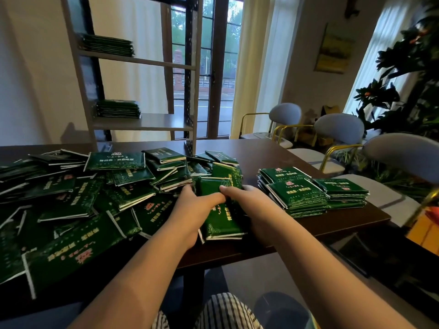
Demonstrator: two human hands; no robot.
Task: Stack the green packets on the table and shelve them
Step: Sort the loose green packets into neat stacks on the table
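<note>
Both hands gripped a small stack of green packets [222, 224] on the worktop [273, 153]: the left hand [190, 210] on its left side, the right hand [242, 203] on its right side with the thumb on top. The loose heap [95, 186] lay left of the left hand, the finished stacks [306, 193] right of the right hand. The packets looked light, soft and glossy, probably slippery, so squeezing both long sides seemed safest.

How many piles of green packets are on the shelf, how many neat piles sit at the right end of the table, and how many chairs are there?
Shelf piles: 2
Neat table piles: 3
Chairs: 3
Total: 8
</note>
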